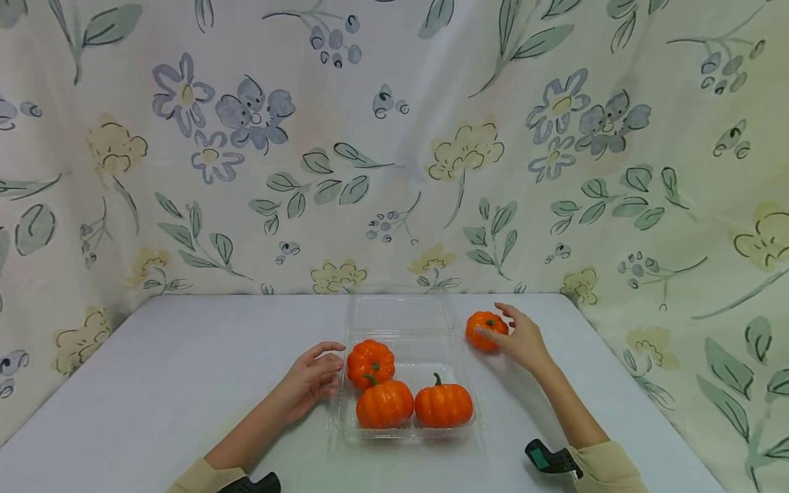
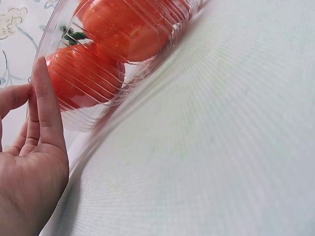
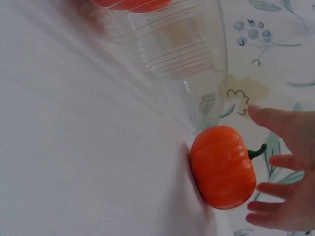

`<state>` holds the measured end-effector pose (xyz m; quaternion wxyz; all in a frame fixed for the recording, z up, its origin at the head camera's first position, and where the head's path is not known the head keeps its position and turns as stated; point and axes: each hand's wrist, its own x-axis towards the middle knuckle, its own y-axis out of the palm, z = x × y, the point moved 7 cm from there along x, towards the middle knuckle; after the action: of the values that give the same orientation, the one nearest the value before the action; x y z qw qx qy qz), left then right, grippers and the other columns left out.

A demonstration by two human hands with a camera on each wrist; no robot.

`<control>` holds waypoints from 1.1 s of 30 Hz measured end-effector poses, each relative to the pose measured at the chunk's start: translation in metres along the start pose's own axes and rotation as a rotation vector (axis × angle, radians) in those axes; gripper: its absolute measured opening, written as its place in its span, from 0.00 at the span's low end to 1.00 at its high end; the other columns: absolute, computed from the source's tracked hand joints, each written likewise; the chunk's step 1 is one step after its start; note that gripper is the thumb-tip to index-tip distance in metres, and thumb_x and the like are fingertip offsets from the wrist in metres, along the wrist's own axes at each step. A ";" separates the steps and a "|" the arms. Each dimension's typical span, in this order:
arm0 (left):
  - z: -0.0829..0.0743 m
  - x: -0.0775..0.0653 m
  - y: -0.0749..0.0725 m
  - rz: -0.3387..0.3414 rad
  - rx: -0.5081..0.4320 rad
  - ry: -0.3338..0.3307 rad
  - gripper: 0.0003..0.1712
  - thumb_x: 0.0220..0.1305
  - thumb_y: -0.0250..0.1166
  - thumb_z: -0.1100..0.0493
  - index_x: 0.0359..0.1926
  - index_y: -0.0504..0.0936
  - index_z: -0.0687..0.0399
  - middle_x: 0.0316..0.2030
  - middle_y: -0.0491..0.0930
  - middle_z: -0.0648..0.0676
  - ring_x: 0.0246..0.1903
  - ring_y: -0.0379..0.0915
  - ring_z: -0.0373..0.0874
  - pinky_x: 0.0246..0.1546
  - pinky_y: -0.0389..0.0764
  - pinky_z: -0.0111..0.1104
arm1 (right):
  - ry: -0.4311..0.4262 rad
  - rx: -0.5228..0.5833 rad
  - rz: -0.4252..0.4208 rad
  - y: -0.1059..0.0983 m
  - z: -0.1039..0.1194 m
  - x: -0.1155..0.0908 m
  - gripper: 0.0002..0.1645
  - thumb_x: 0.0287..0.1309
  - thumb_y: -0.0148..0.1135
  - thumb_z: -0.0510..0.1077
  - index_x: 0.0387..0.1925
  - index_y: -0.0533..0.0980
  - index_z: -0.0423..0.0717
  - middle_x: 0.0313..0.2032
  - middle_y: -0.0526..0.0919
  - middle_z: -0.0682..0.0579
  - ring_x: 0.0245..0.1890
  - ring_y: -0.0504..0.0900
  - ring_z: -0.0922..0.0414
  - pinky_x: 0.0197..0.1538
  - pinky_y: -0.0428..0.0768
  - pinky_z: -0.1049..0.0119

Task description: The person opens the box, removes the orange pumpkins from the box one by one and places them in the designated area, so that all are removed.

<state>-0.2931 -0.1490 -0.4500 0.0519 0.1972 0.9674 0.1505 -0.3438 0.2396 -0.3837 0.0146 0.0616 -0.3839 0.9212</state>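
Observation:
A clear plastic clamshell box (image 1: 403, 433) stands on the table with its lid folded back, holding three small orange toy pumpkins (image 1: 444, 405). Two sit side by side at its near edge and one lies at the far left. My left hand (image 1: 308, 383) is at the left wall of the box; in the left wrist view its fairly straight fingers (image 2: 48, 110) touch the rim. Right of the lid, another pumpkin (image 1: 485, 331) with a green stem rests on the table. My right hand (image 1: 524, 340) is beside it, thumb and fingers spread, with a gap showing in the right wrist view.
The white table (image 1: 216, 356) reaches back to a floral curtain (image 1: 394, 205). The folded-back transparent lid (image 1: 401, 315) lies flat behind the box. A dark wrist device (image 1: 551, 459) is at my right sleeve, and another dark device (image 1: 253, 484) is at the left.

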 end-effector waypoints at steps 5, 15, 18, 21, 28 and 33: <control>0.000 0.000 -0.001 0.003 0.000 0.001 0.12 0.80 0.56 0.63 0.59 0.73 0.49 0.37 0.79 0.44 0.28 0.77 0.35 0.35 0.84 0.23 | -0.030 -0.010 0.009 -0.008 0.008 -0.004 0.45 0.68 0.70 0.52 0.75 0.64 0.32 0.70 0.68 0.24 0.66 0.70 0.26 0.66 0.76 0.34; 0.002 0.001 -0.001 -0.009 0.018 -0.007 0.12 0.80 0.57 0.62 0.58 0.74 0.47 0.37 0.78 0.44 0.28 0.76 0.35 0.35 0.84 0.23 | -0.036 -0.009 0.028 -0.022 0.025 -0.014 0.43 0.70 0.68 0.51 0.76 0.63 0.34 0.71 0.67 0.25 0.68 0.69 0.26 0.62 0.80 0.35; 0.001 0.001 -0.001 -0.009 0.015 -0.006 0.12 0.79 0.57 0.62 0.58 0.74 0.47 0.37 0.78 0.45 0.28 0.76 0.36 0.35 0.84 0.23 | -0.044 -0.005 0.032 -0.024 0.031 -0.017 0.42 0.71 0.68 0.51 0.76 0.64 0.36 0.71 0.68 0.26 0.68 0.70 0.26 0.61 0.81 0.36; 0.001 0.000 -0.001 -0.009 0.015 -0.003 0.12 0.79 0.57 0.62 0.58 0.74 0.47 0.37 0.78 0.45 0.28 0.76 0.35 0.35 0.84 0.23 | -0.060 -0.007 0.042 -0.025 0.038 -0.020 0.41 0.71 0.67 0.51 0.76 0.65 0.37 0.70 0.69 0.26 0.67 0.71 0.26 0.60 0.82 0.36; 0.002 0.001 -0.002 -0.018 0.023 -0.011 0.12 0.80 0.57 0.62 0.58 0.74 0.47 0.37 0.79 0.45 0.28 0.77 0.36 0.36 0.85 0.23 | -0.121 -0.002 0.069 -0.025 0.056 -0.030 0.40 0.70 0.69 0.51 0.74 0.67 0.37 0.69 0.73 0.29 0.65 0.75 0.28 0.58 0.84 0.38; 0.002 0.001 -0.002 -0.023 0.024 -0.012 0.12 0.79 0.58 0.62 0.58 0.74 0.46 0.37 0.79 0.45 0.28 0.77 0.36 0.36 0.84 0.23 | -0.168 0.044 0.102 -0.023 0.064 -0.035 0.37 0.70 0.69 0.49 0.73 0.70 0.38 0.68 0.75 0.32 0.64 0.76 0.30 0.57 0.85 0.41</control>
<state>-0.2941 -0.1499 -0.4528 0.0573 0.1874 0.9710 0.1371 -0.3009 0.2110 -0.3278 -0.0662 0.1194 -0.3660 0.9205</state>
